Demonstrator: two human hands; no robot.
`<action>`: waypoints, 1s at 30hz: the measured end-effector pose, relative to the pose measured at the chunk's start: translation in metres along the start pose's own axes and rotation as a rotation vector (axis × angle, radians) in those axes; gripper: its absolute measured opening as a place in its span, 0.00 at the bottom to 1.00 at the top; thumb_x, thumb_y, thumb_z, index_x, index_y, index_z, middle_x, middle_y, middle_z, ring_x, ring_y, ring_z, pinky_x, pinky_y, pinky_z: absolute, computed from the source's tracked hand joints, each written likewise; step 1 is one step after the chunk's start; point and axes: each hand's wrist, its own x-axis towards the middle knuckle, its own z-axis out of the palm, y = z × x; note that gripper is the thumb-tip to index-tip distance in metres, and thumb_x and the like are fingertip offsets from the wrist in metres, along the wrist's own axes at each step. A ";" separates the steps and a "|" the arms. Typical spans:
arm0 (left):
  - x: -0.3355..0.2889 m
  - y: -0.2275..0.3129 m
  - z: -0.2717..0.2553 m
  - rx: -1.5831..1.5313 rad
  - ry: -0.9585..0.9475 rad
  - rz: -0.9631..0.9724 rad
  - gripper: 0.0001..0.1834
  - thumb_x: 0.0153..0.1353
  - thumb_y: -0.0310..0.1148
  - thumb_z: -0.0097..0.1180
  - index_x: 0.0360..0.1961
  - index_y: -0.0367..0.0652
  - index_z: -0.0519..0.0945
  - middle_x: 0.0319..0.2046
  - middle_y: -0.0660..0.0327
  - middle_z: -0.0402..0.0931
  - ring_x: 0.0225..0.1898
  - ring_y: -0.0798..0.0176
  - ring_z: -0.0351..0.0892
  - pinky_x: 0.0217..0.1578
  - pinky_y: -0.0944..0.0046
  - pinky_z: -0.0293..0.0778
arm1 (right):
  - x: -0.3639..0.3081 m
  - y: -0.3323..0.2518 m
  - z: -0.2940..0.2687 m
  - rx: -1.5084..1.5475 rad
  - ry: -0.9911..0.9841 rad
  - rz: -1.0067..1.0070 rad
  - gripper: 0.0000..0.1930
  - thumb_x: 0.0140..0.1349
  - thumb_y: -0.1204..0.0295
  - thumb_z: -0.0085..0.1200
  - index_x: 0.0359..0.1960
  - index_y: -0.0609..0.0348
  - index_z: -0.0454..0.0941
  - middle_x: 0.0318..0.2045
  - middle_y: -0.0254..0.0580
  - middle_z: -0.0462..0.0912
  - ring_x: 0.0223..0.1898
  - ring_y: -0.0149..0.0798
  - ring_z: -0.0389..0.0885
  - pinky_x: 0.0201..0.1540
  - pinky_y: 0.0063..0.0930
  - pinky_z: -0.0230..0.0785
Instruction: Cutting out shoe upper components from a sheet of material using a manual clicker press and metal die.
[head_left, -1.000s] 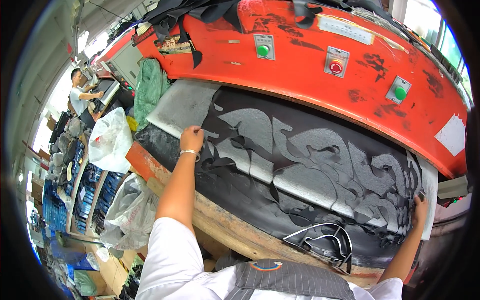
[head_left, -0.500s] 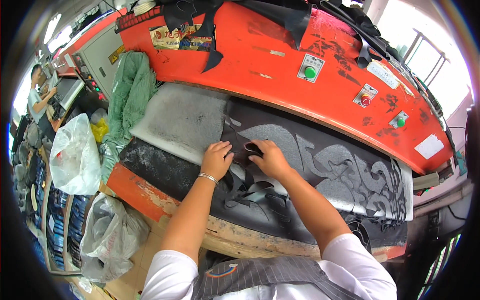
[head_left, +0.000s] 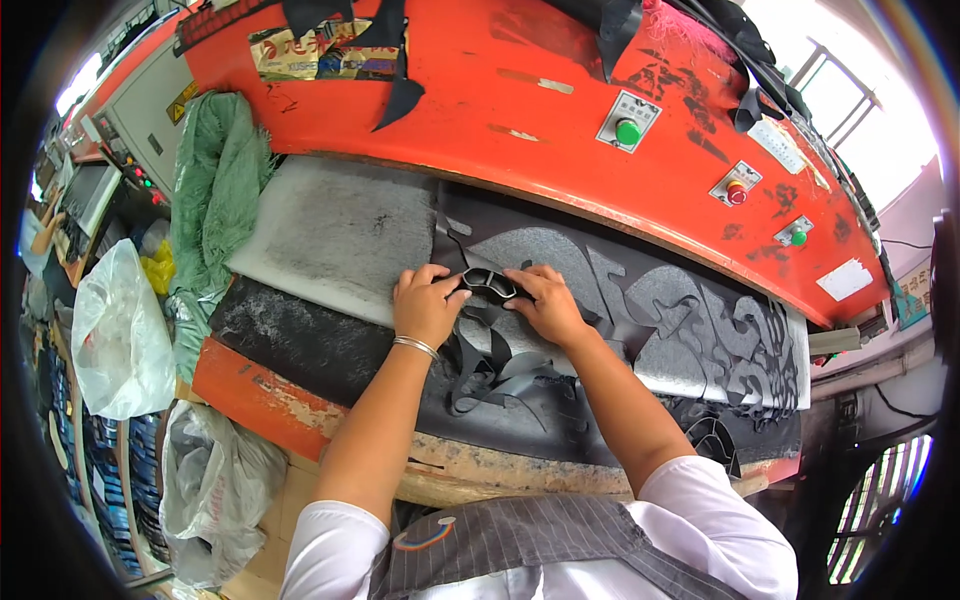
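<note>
Between my two hands is a small black cutting die point(head_left: 489, 272), a curved band with ribs across its hollow inside. My left hand point(head_left: 425, 303) pinches its left end, a metal bangle on that wrist. On the right end, the fingers of my right hand point(head_left: 550, 303) are closed. Under the die lies a dark leather-like sheet point(head_left: 455, 212), with large curved pieces cut away and a grey felt-like board showing through. Loose dark offcut strips point(head_left: 510, 380) curl just in front of my hands.
The red press beam point(head_left: 450, 110) spans the far side, with green buttons point(head_left: 628, 131) and a red one point(head_left: 737, 192). A pale worn board point(head_left: 335, 215) lies left. Another black die point(head_left: 713, 440) rests near right. Plastic bags point(head_left: 125, 330) hang left; a person point(head_left: 40, 235) is beyond.
My hands have come to opposite ends of the cutting die, which now shows plainly between them. The view has shifted slightly, so the surroundings appear further left.
</note>
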 end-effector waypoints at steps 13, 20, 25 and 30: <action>0.022 0.013 -0.032 -0.059 0.276 0.087 0.15 0.55 0.39 0.63 0.41 0.42 0.83 0.42 0.56 0.79 0.44 0.51 0.74 0.48 0.57 0.70 | -0.034 -0.008 -0.098 -0.038 0.605 0.006 0.35 0.51 0.65 0.68 0.61 0.60 0.68 0.59 0.52 0.71 0.61 0.52 0.68 0.62 0.42 0.61; 0.104 0.182 -0.040 -0.495 -0.285 0.355 0.13 0.61 0.39 0.57 0.31 0.40 0.84 0.22 0.54 0.80 0.24 0.57 0.81 0.28 0.62 0.74 | -0.087 0.124 -0.316 -0.564 1.535 0.350 0.36 0.72 0.50 0.34 0.65 0.77 0.55 0.68 0.67 0.51 0.71 0.56 0.47 0.72 0.46 0.37; 0.141 0.229 -0.031 -0.337 -0.228 0.502 0.20 0.62 0.42 0.53 0.18 0.39 0.78 0.16 0.50 0.73 0.20 0.47 0.76 0.24 0.53 0.71 | -0.101 0.182 -0.366 -0.041 1.496 0.443 0.47 0.69 0.40 0.27 0.68 0.77 0.37 0.71 0.67 0.34 0.74 0.53 0.32 0.73 0.40 0.27; 0.070 0.186 -0.053 -0.367 -0.464 0.408 0.20 0.63 0.42 0.52 0.19 0.38 0.75 0.21 0.47 0.73 0.26 0.42 0.74 0.27 0.49 0.68 | -0.143 0.152 -0.350 -0.117 1.353 0.574 0.44 0.70 0.42 0.32 0.70 0.70 0.39 0.72 0.59 0.39 0.74 0.50 0.38 0.73 0.38 0.32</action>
